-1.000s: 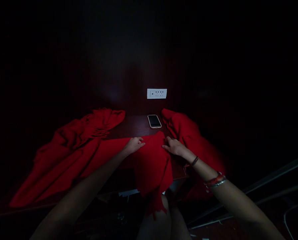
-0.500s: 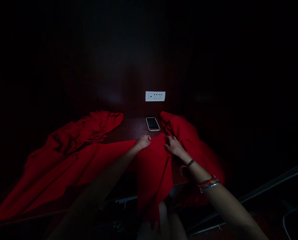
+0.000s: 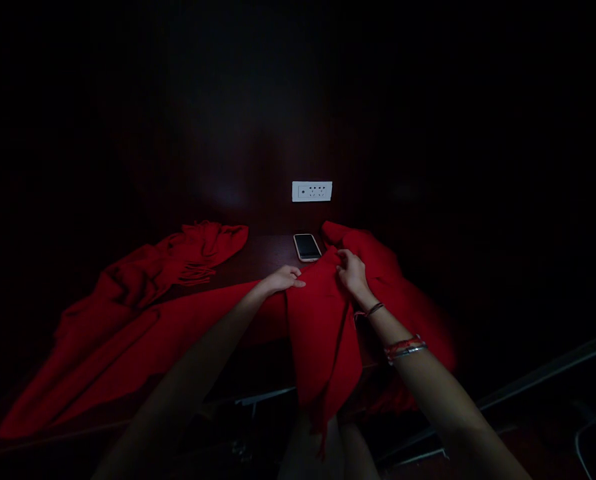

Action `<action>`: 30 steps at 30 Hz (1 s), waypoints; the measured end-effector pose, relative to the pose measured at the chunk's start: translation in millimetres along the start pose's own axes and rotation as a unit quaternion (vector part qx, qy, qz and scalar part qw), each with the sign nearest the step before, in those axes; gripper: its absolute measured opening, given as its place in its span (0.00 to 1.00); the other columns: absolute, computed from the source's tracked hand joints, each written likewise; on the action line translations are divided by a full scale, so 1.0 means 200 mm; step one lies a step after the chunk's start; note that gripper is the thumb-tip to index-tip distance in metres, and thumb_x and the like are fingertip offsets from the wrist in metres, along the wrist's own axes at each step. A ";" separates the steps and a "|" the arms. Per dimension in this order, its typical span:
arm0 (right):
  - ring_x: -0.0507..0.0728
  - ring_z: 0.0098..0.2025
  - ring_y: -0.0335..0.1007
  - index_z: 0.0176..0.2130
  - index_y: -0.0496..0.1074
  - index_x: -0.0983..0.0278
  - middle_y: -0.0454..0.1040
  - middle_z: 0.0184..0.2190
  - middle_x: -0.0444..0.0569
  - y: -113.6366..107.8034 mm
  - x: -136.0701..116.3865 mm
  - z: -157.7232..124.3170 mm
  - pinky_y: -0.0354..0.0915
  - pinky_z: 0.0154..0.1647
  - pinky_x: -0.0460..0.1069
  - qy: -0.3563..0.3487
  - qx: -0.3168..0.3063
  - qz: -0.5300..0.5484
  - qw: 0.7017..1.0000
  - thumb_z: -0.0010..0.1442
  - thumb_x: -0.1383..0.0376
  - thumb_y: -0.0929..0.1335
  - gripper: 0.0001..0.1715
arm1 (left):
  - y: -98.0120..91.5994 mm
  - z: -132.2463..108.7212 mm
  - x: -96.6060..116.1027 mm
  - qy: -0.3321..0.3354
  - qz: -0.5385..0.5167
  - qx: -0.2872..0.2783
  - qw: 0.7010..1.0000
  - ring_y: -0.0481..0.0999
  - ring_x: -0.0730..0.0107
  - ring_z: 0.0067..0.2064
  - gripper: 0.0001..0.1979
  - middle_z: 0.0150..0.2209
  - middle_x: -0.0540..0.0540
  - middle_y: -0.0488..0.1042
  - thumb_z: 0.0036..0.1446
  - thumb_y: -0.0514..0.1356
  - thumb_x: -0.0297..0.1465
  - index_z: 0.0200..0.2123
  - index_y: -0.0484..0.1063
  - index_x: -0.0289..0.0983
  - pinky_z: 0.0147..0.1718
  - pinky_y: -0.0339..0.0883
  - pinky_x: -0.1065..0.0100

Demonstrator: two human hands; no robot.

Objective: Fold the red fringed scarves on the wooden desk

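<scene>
A red fringed scarf hangs over the table's front edge toward my knees, its fringed end lowest. My left hand grips its folded left edge between thumb and fingers. At its far right corner, my right hand pinches the cloth, bracelets on that wrist. A long flat stretch of red cloth runs off to the left from under my left hand. Just beyond the held part lies a phone in a light case, screen up.
Bunched red fringed cloth lies at the left, and more red cloth is heaped at the right. A white socket plate is on the dark wall behind the table. The surroundings are very dark.
My right hand has moved up and pulled the scarf's corner away from me, close to the phone. The hanging part has shifted right and its lower end sits higher. My left hand has loosened from a fist.
</scene>
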State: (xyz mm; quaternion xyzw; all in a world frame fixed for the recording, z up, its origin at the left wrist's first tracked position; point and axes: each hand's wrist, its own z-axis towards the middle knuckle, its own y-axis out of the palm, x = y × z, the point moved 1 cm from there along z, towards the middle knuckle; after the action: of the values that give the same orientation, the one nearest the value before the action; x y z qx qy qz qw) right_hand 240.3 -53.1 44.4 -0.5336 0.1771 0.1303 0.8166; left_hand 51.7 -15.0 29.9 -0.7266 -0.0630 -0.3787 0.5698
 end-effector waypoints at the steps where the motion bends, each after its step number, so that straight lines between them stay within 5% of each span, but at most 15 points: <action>1: 0.56 0.44 0.60 0.48 0.56 0.69 0.63 0.43 0.55 -0.01 0.00 0.00 0.56 0.45 0.47 0.005 -0.013 -0.015 1.000 0.49 0.75 0.58 0.25 | 0.01 0.01 0.00 -0.004 0.005 0.016 1.000 0.68 0.76 0.26 0.10 0.25 0.52 0.69 0.44 0.57 0.34 0.31 0.66 0.35 0.24 0.58 0.76; 5: 0.59 0.41 0.62 0.47 0.58 0.70 0.58 0.44 0.61 0.00 -0.03 -0.07 0.58 0.40 0.50 0.009 -0.105 -0.095 0.990 0.51 0.72 0.58 0.21 | 0.09 0.00 -0.02 -0.003 0.051 0.067 0.996 0.69 0.67 0.34 0.16 0.32 0.45 0.70 0.43 0.58 0.37 0.36 0.65 0.34 0.32 0.60 0.70; 9: 0.63 0.44 0.60 0.49 0.55 0.66 0.55 0.46 0.62 -0.02 -0.08 -0.23 0.59 0.38 0.52 0.003 -0.068 -0.156 0.985 0.54 0.62 0.58 0.22 | 0.11 -0.08 -0.13 0.047 0.184 0.139 0.972 0.59 0.58 0.50 0.28 0.49 0.39 0.61 0.49 0.50 0.46 0.49 0.57 0.37 0.45 0.53 0.59; 12: 0.63 0.42 0.62 0.51 0.53 0.65 0.58 0.44 0.62 -0.01 -0.08 -0.32 0.60 0.36 0.52 0.026 -0.114 -0.152 0.981 0.52 0.60 0.61 0.28 | 0.06 -0.17 -0.25 0.044 0.248 0.109 0.962 0.47 0.56 0.57 0.29 0.56 0.41 0.51 0.52 0.41 0.48 0.54 0.51 0.39 0.50 0.42 0.54; 16: 0.55 0.41 0.64 0.50 0.56 0.64 0.65 0.40 0.55 0.03 -0.09 -0.33 0.58 0.40 0.46 -0.064 -0.180 -0.049 0.980 0.53 0.70 0.59 0.24 | -0.04 -0.26 -0.40 0.013 0.280 0.079 0.957 0.40 0.58 0.58 0.32 0.58 0.41 0.45 0.52 0.37 0.50 0.56 0.47 0.38 0.52 0.39 0.54; 22: 0.53 0.45 0.61 0.47 0.61 0.67 0.64 0.43 0.54 0.08 -0.15 -0.09 0.54 0.46 0.45 -0.121 -0.129 0.004 0.984 0.55 0.68 0.58 0.19 | -0.13 -0.24 -0.43 -0.044 0.236 0.076 0.968 0.35 0.57 0.59 0.35 0.59 0.41 0.38 0.50 0.36 0.52 0.57 0.42 0.38 0.52 0.39 0.54; 30: 0.54 0.52 0.53 0.54 0.48 0.73 0.57 0.51 0.58 0.25 -0.10 0.43 0.50 0.50 0.46 -0.075 -0.102 -0.017 0.992 0.52 0.74 0.57 0.29 | -0.21 0.22 -0.24 -0.052 0.176 0.133 0.974 0.38 0.57 0.58 0.33 0.59 0.40 0.42 0.52 0.35 0.50 0.57 0.43 0.38 0.51 0.43 0.57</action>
State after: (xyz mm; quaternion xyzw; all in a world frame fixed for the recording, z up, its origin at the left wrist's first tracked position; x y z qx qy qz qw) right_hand 214.3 46.0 42.9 -0.6054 0.0919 0.1736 0.7713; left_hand 17.1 53.6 30.1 -0.6629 -0.0132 -0.2229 0.7146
